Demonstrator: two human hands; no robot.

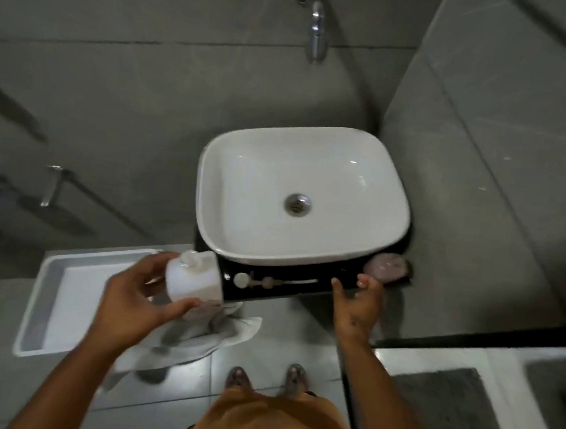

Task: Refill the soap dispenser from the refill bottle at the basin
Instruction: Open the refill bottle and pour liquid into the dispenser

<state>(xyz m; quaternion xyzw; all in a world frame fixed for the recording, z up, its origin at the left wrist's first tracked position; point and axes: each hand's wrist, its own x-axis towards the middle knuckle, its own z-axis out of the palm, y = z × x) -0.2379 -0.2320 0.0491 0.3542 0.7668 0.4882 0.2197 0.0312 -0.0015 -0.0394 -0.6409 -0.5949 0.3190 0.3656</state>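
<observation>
My left hand (132, 299) is shut around a white soap dispenser bottle (193, 280), held just left of the black counter (306, 292); its neck points up and has no pump in it. A pump head with its long tube (269, 282) lies flat on the counter in front of the white basin (388, 188). Fingers spread, my right hand (359, 301) holds nothing and hovers at the counter's front edge, right of the pump. A pinkish rounded container (387, 271) sits at the counter's right corner, too blurred to identify.
A grey-white cloth (218, 331) hangs below the bottle at the counter's left end. A white rectangular tray (44, 300) stands to the left. The chrome tap (318, 31) juts from the tiled wall above the basin. Tiled floor and my feet lie below.
</observation>
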